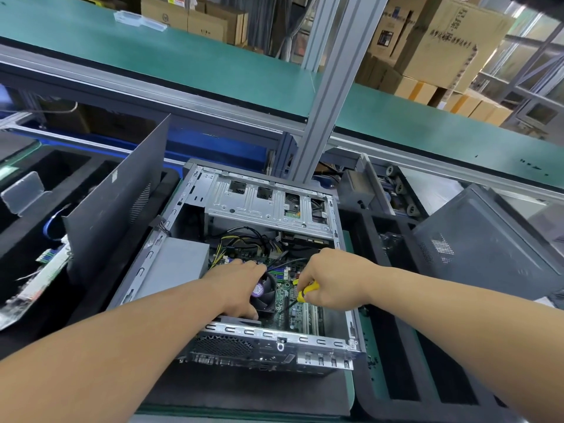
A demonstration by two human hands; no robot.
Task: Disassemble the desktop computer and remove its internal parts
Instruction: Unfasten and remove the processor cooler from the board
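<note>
An open desktop computer case (pixel 320 343) lies on its side in front of me, its green motherboard (pixel 285 296) exposed. My left hand (pixel 236 285) rests over the black CPU cooler fan (pixel 266 296), fingers wrapped round its edges. My right hand (pixel 331 279) grips a yellow-and-black screwdriver (pixel 306 290), whose shaft points down-left at the motherboard beside the fan. A grey power supply (pixel 180 264) sits at the case's left. The silver drive cage (pixel 268 203) spans the far end. Yellow and black cables (pixel 244 239) run between them.
The removed dark side panel (pixel 119 203) leans upright left of the case. Black foam trays hold parts at the left (pixel 39 239) and right (pixel 393 331). Another dark computer case (pixel 488 248) stands at the right. An aluminium post (pixel 323 96) rises behind, under a green shelf.
</note>
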